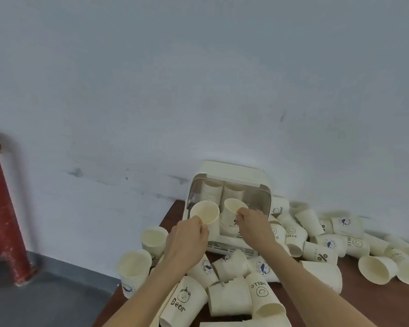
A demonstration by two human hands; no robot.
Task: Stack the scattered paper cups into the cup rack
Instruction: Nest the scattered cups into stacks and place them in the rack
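A cream cup rack (229,171) with a clear raised lid stands against the wall, with two stacks of cups (213,191) inside. My left hand (187,241) grips a paper cup (204,212) by its rim in front of the rack's left side. My right hand (255,226) pinches the rim of a second cup (232,210) with a % mark, held at the rack's opening. Several printed paper cups (229,296) lie scattered around and below my arms.
The brown table (368,300) carries more loose cups (316,253) to the right of the rack, up to the wall. Two upright cups (134,267) stand at the table's left edge. A red stool (3,215) stands on the grey floor at left.
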